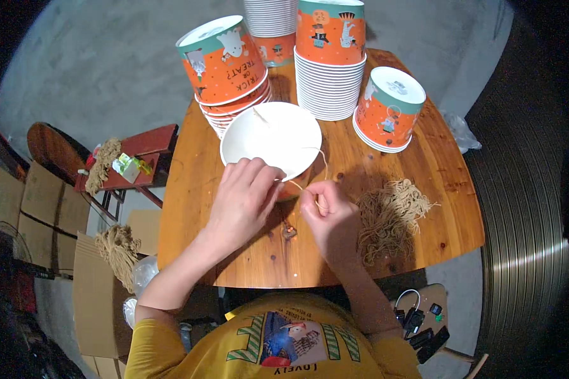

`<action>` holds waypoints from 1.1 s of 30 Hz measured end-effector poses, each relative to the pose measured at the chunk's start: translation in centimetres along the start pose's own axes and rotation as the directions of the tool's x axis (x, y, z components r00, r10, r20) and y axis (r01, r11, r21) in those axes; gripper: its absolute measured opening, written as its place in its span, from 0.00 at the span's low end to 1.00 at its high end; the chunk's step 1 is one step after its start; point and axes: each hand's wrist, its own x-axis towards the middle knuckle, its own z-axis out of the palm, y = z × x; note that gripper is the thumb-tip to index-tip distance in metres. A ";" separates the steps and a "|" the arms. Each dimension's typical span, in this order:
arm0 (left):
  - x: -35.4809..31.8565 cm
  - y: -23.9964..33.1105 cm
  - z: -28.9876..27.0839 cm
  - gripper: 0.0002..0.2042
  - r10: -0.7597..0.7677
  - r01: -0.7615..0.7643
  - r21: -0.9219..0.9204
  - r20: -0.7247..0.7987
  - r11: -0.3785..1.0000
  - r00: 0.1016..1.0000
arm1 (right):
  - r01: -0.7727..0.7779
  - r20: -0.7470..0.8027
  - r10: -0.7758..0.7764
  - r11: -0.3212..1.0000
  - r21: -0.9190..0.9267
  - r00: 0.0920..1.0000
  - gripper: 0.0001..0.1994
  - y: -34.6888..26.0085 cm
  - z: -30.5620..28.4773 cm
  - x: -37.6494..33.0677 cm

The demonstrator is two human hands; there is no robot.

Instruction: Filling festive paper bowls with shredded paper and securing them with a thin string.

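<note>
A white-lined paper bucket [272, 140] stands with its mouth tipped toward me, near the middle of the wooden table. My left hand [241, 199] grips its near rim, fingers bent over the edge; the thumb is mostly hidden. A thin beige cord [326, 165] rises from inside the bucket, loops over the right side of the rim and comes down to my right hand [327, 211]. That hand is closed, pinching the cord just right of the bucket. A short stretch of cord also spans between the rim by my left fingertips and my right fingers.
Stacks of upside-down orange paper buckets [330, 38] stand along the far side of the table [449, 215], with a shorter stack [392, 107] at right. A heap of cut cords [389, 221] lies beside my right hand. Cardboard boxes [95, 297] and a red bench [152, 142] are at left.
</note>
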 end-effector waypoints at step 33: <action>0.8 1.2 0.5 0.12 -0.082 0.085 -0.166 0.028 0.982 0.996 | 0.045 -0.049 -0.053 0.989 -0.142 0.997 0.05 0.6 0.7 0.7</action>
